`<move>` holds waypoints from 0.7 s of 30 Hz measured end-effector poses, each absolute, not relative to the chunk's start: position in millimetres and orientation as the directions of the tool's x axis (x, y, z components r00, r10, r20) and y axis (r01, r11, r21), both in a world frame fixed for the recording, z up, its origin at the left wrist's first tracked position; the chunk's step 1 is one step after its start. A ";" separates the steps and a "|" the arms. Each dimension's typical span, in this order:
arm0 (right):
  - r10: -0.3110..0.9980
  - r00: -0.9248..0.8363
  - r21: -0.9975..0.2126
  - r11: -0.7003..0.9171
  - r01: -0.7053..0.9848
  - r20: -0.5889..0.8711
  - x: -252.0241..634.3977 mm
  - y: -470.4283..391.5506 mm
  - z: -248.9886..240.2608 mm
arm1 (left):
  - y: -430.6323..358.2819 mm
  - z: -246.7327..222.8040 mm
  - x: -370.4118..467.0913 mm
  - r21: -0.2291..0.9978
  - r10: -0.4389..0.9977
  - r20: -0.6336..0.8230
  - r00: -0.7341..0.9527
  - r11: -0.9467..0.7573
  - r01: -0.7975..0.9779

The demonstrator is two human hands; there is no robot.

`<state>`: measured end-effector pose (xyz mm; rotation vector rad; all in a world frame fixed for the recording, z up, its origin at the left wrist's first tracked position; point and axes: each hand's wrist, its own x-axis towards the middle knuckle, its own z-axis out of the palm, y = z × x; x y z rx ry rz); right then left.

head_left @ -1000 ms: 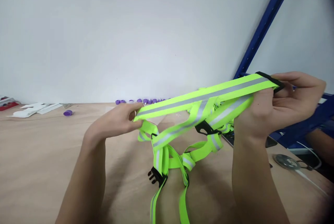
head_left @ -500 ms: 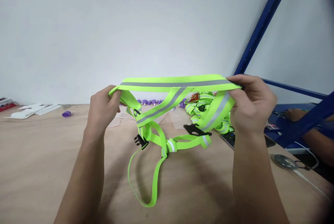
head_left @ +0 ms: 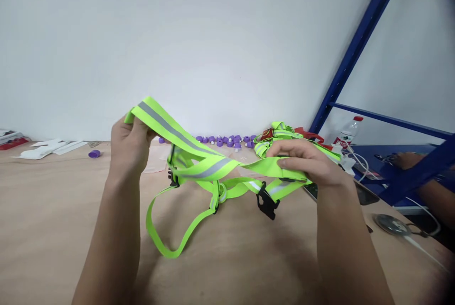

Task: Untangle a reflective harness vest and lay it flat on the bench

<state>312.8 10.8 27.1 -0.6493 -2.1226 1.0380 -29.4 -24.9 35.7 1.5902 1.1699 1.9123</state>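
Observation:
A neon-yellow reflective strap vest (head_left: 199,163) with grey stripes and black buckles hangs between my hands above the wooden table (head_left: 42,219). My left hand (head_left: 130,141) grips one end of its wide band, held high. My right hand (head_left: 305,163) grips the other end, lower and palm down. A thin strap loop (head_left: 159,243) droops onto the table, and a black buckle (head_left: 267,201) dangles under my right hand.
A pile of more neon vests (head_left: 280,137) lies at the back. Purple caps (head_left: 227,141) line the wall, with one more (head_left: 94,154) at left. White packets (head_left: 46,148) lie far left. A blue rack (head_left: 359,44), a bottle (head_left: 348,130), a metal disc (head_left: 391,223) and another person's arm (head_left: 426,186) are at right.
My right hand dropped and moved left, so the band now slopes down from left to right and folds. My left hand shifted slightly left and up. The dangling straps settled lower.

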 end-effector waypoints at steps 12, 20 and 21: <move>0.715 -0.484 -0.329 0.678 0.658 0.505 270.9 -1.1 11.8 | -24.4 15.9 18.0 0.880 0.958 0.288 -0.004 -0.263 0.395; 0.521 -0.811 -0.213 0.852 0.478 0.264 211.7 -46.5 5.5 | -20.5 16.8 28.3 0.913 0.953 0.303 -0.011 -0.287 0.290; 0.548 -0.808 -0.190 0.835 0.516 0.216 208.8 -44.1 2.6 | -19.9 16.9 29.7 0.916 0.953 0.303 -0.005 -0.289 0.278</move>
